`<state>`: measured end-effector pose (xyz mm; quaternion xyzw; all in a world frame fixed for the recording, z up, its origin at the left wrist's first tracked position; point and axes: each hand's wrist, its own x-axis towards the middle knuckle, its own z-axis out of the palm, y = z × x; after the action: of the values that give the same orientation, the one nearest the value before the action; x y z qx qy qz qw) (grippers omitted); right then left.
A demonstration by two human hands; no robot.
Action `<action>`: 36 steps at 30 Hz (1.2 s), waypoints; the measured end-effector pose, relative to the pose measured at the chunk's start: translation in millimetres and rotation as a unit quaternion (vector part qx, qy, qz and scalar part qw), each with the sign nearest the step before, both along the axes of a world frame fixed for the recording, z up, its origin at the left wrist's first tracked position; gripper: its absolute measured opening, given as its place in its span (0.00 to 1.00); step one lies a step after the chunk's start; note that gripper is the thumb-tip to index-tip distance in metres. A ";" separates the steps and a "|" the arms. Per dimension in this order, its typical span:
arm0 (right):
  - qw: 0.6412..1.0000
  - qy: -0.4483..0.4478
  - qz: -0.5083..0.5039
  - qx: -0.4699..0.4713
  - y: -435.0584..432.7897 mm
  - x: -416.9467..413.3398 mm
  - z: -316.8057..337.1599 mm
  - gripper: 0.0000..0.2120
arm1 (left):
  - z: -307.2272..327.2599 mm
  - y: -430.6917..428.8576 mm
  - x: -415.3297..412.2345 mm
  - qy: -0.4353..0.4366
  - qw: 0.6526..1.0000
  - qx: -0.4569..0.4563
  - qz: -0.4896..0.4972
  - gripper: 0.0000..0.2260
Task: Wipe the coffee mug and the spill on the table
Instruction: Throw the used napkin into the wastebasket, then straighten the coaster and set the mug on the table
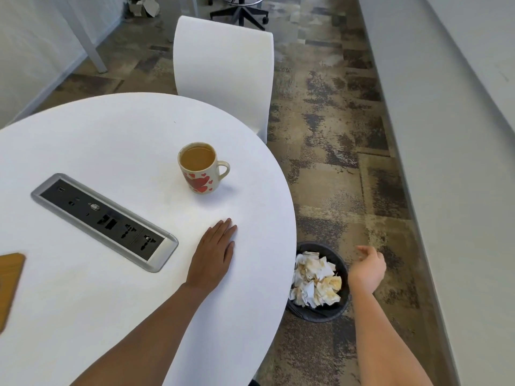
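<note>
The bench [97, 135] under the left hand [213, 256] is plain white, with no pattern. Beyond that hand's fingertips the coffee mug [201, 169] is cream, printed with red hearts, and holds light brown coffee. To the left of the left hand the socket panel [104, 220] is black inside a silver-grey frame. Farther left, at the picture's edge, a flat thing [9, 285] shows tan. Between the two hands, just left of the right hand [367, 270], the bin [320, 314] is black and filled with crumpled white tissues [315, 280] blotched with brown stains. The carpet [334, 162] beyond the right hand is mottled in beige, brown and dark grey patches. The chair [223, 68] past the mug is white.
</note>
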<state>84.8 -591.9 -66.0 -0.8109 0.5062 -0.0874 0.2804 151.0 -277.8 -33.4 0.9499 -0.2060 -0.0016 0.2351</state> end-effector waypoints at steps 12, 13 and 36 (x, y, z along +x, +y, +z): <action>0.980 -0.186 0.042 0.061 109.3 31.0 60.5 0.09 | 23.3 32.0 -12.8 -0.005 0.999 -0.040 0.032 0.14; 0.975 -0.202 0.064 0.064 126.6 33.1 67.8 0.09 | 27.2 39.8 -13.8 -0.005 0.998 -0.050 0.041 0.14; 0.898 -0.095 0.394 0.172 536.7 44.1 107.4 0.10 | 59.2 348.8 -34.1 0.005 0.931 -0.108 0.348 0.13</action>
<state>128.9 -55.3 41.4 -0.8707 0.1236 0.0419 0.4742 116.8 70.9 25.7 0.9310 0.1394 0.0977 0.3229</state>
